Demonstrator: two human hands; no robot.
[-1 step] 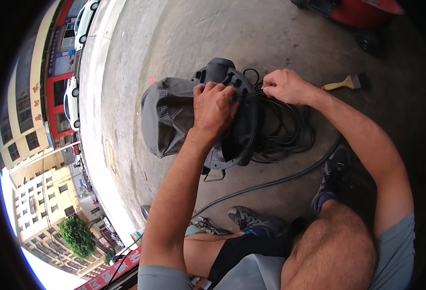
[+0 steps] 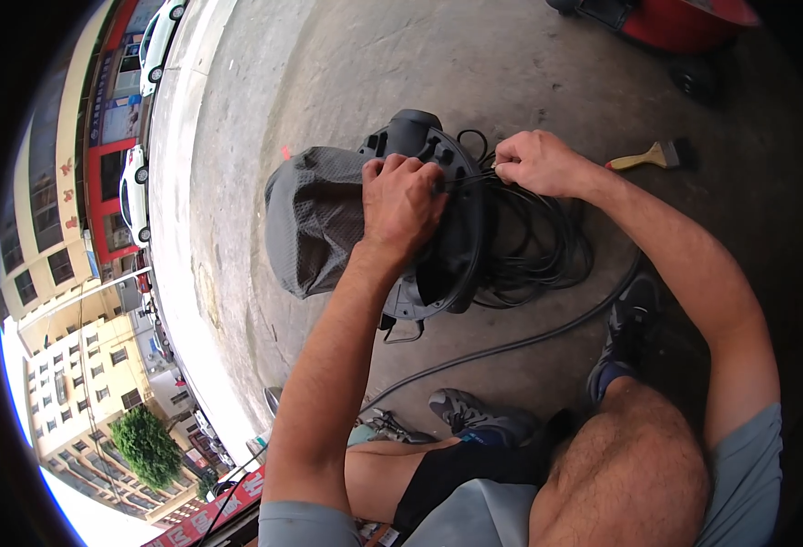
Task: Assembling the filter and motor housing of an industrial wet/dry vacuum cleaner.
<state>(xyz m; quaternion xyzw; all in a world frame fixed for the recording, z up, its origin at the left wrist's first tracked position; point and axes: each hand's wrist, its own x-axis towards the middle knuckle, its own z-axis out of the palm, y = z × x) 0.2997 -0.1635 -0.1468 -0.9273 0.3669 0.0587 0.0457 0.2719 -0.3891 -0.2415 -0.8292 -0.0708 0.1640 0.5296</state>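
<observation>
A round black vacuum cleaner head (image 2: 410, 132) lies on its side on the concrete, with a grey cloth filter bag (image 2: 305, 223) spread over its left part. My left hand (image 2: 403, 205) is closed, its fingers curled on the bag's edge where it meets the black housing. Just right of the housing, my right hand (image 2: 538, 164) pinches a thin cord that runs toward my left hand; its exact end is hidden by the fingers. Below the right hand, a loose coil of black power cable (image 2: 556, 251) lies against the head.
A paintbrush with a yellow handle (image 2: 638, 161) lies on the floor at right. Beyond it is a red machine (image 2: 684, 25). A thick grey hose (image 2: 502, 348) curves across the floor before my shoes (image 2: 479, 415). White cars (image 2: 134, 196) stand by buildings at far left.
</observation>
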